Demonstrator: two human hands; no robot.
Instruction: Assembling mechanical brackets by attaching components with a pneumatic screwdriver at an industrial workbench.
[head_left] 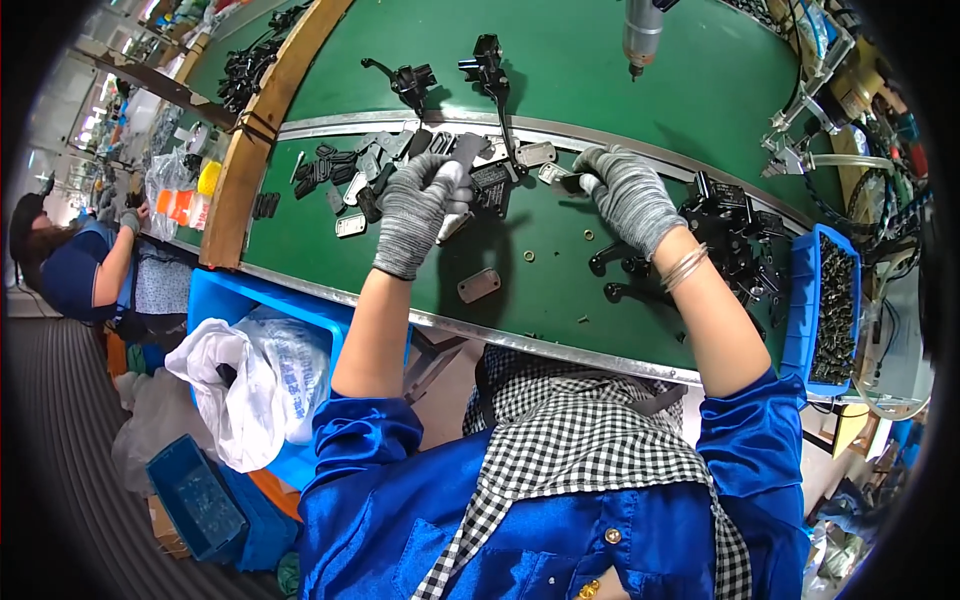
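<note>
My left hand (pixel 415 210), in a grey knit glove, is closed around a stack of small grey and silver plates (pixel 458 185) held above the green work surface (pixel 330 235). My right hand (pixel 625 195), gloved too, pinches a small dark part (pixel 572 183) between thumb and fingers, just right of the left hand. Several loose flat plates (pixel 355 175) lie scattered at the left of my hands. One rounded plate (pixel 479 285) and small rings (pixel 528 256) lie on the green surface below them.
Black lever assemblies (pixel 720 225) are piled at the right, beside a blue bin of small screws (pixel 835 310). Two more levers (pixel 455 75) lie on the far belt under a hanging powered screwdriver (pixel 640 35). A blue bin with a white plastic bag (pixel 260 380) stands at my left. Another person (pixel 80 265) works far left.
</note>
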